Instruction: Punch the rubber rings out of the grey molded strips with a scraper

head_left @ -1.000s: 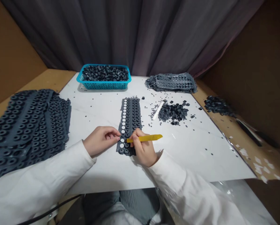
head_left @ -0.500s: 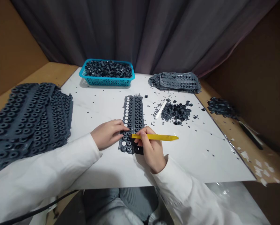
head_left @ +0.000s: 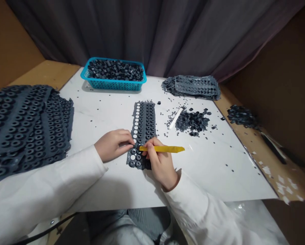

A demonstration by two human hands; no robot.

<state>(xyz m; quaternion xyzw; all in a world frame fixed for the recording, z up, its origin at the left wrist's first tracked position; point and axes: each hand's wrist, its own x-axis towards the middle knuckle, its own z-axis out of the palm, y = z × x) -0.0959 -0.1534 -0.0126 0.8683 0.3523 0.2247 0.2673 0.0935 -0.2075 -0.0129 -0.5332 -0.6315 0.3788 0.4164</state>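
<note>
A long dark grey rubber sheet point(head_left: 142, 119) with rows of moulded rings lies upright in front of me, with a column of white round openings along its left side. My left hand point(head_left: 115, 144) rests at the lower left edge of this sheet, its thumb and index fingertips close together on it. My right hand point(head_left: 161, 161) grips a slim yellow tool point(head_left: 167, 149) like a pen, over the sheet's lower part. The tool's tip points left among the rings near my left fingertips. What kind of tool it is, I cannot tell.
Stacked ringed sheets point(head_left: 27, 129) lie at the left. A blue basket point(head_left: 114, 85) of small dark pieces stands at the back. More sheets point(head_left: 195, 86) are at the back right. A white stick point(head_left: 175, 119) lies beside loose dark pieces point(head_left: 193, 120); another dark heap point(head_left: 241, 115) sits farther right.
The view has shifted slightly. My left hand has drawn back a little towards the sheet's left edge, thumb and index now closer. The yellow tool has moved slightly left with my right hand.
</note>
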